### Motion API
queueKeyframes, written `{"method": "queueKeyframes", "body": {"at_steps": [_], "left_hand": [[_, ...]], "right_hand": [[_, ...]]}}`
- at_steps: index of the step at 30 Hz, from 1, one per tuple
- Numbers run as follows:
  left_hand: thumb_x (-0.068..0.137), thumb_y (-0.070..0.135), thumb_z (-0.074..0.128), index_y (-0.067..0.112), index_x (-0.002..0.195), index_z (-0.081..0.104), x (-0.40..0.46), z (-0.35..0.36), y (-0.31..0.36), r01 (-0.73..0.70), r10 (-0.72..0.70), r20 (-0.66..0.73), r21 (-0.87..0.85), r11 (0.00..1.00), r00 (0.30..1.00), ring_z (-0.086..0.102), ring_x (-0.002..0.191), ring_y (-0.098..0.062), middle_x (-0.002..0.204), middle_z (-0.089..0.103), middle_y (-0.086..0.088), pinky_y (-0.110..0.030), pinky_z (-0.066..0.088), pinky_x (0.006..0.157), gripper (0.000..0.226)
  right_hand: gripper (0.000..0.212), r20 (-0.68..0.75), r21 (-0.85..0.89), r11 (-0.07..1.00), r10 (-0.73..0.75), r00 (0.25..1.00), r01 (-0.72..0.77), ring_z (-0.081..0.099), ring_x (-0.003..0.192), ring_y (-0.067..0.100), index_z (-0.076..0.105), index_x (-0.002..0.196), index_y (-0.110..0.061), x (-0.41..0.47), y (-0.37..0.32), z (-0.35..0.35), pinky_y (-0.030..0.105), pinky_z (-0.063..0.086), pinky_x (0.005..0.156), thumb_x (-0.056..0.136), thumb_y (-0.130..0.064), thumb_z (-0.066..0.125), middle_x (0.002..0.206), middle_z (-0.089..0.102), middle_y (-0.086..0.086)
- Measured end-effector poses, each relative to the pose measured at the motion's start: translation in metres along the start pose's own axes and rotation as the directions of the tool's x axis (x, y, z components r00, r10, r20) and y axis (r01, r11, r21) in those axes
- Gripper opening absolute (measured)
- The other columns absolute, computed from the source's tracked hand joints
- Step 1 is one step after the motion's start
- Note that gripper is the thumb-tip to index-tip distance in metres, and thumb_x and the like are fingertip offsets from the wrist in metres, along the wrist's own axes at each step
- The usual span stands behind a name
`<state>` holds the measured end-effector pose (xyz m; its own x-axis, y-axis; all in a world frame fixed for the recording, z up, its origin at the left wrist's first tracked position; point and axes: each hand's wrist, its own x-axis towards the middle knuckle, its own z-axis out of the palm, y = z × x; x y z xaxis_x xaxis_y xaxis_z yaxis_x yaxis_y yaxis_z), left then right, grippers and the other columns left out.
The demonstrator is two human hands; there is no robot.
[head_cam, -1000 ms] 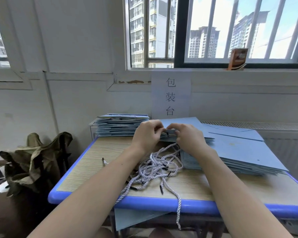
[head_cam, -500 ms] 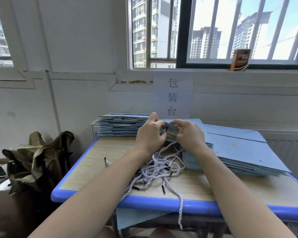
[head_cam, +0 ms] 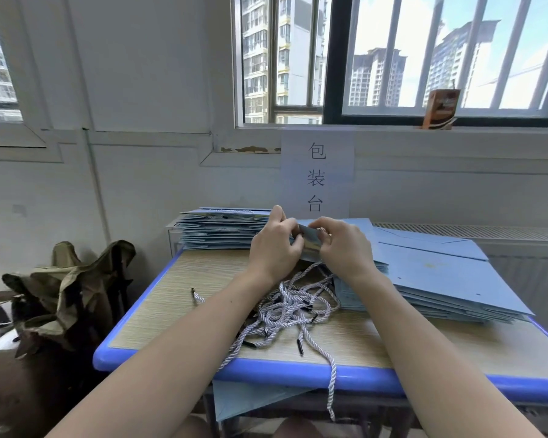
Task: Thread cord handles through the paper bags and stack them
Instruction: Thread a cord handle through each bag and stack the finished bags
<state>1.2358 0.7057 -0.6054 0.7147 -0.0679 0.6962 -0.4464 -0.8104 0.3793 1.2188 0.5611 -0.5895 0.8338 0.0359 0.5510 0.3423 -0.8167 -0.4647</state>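
Blue paper is what you are gripping at the centre of the frame: your left hand (head_cam: 274, 246) and right hand (head_cam: 344, 245) are both pinching the raised edge of the top bag (head_cam: 309, 240), one on each side of it, fingers curled around the fold. That bag is lying on the fanned pile of bags (head_cam: 440, 279) stretching toward the right of the frame. Just below your wrists, a tangle of cords (head_cam: 293, 306) is lying on the table (head_cam: 178, 311), with one strand hanging over its near blue edge. Behind your left hand, a neat stack of bags (head_cam: 215, 230) is sitting against the wall.
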Motion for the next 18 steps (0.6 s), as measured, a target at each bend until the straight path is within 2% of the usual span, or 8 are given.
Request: {"method": "queueKeyframes", "body": {"at_steps": [4,9,14,16,18], "left_hand": [[0.094,0.013,0.055,0.007,0.081,0.049,0.002,0.003,-0.004,-0.010,0.013,0.028,-0.096,0.995,1.000,0.050,0.072,-0.029,0.094,0.041,-0.006,-0.041,0.046,0.067,0.015],[0.094,0.003,0.052,0.007,0.085,0.048,0.006,0.004,-0.010,0.005,0.024,0.156,-0.184,0.983,0.987,0.043,0.074,-0.024,0.095,0.042,-0.008,-0.035,0.038,0.072,0.010],[0.095,0.001,0.053,0.006,0.086,0.049,0.008,0.000,-0.014,0.058,0.001,0.254,-0.223,0.973,0.967,0.039,0.075,-0.015,0.093,0.041,-0.007,-0.020,0.028,0.068,0.011],[0.097,0.004,0.052,0.008,0.087,0.049,0.007,-0.004,-0.015,0.076,-0.006,0.298,-0.222,0.972,0.954,0.040,0.077,-0.014,0.094,0.043,-0.006,-0.017,0.030,0.066,0.011],[0.099,0.008,0.052,0.011,0.089,0.050,0.006,-0.007,-0.015,0.121,-0.029,0.378,-0.224,0.967,0.925,0.044,0.078,-0.014,0.093,0.046,-0.004,-0.018,0.034,0.065,0.010]], "right_hand": [[0.027,0.057,-0.003,1.000,0.010,0.998,-0.010,0.062,0.100,0.030,0.069,0.114,-0.033,0.002,0.003,0.002,0.039,0.051,0.082,0.099,-0.018,0.052,0.108,0.073,0.002],[0.028,0.192,0.006,0.999,0.036,0.981,-0.037,0.061,0.098,0.023,0.067,0.113,-0.035,0.007,0.010,0.004,0.037,0.051,0.083,0.100,-0.016,0.050,0.111,0.070,-0.008],[0.023,0.229,0.126,0.990,0.033,0.973,-0.064,0.064,0.101,0.019,0.068,0.114,-0.024,0.009,0.019,0.006,0.032,0.052,0.088,0.097,-0.014,0.057,0.109,0.070,-0.003],[0.017,0.230,0.138,0.988,0.038,0.973,-0.071,0.063,0.102,0.020,0.067,0.110,-0.019,0.009,0.020,0.007,0.029,0.050,0.086,0.096,-0.013,0.059,0.104,0.069,-0.002],[0.012,0.238,0.099,0.992,0.057,0.970,-0.083,0.062,0.104,0.023,0.065,0.107,-0.015,0.010,0.021,0.007,0.032,0.050,0.088,0.096,-0.016,0.060,0.107,0.069,0.002]]}}
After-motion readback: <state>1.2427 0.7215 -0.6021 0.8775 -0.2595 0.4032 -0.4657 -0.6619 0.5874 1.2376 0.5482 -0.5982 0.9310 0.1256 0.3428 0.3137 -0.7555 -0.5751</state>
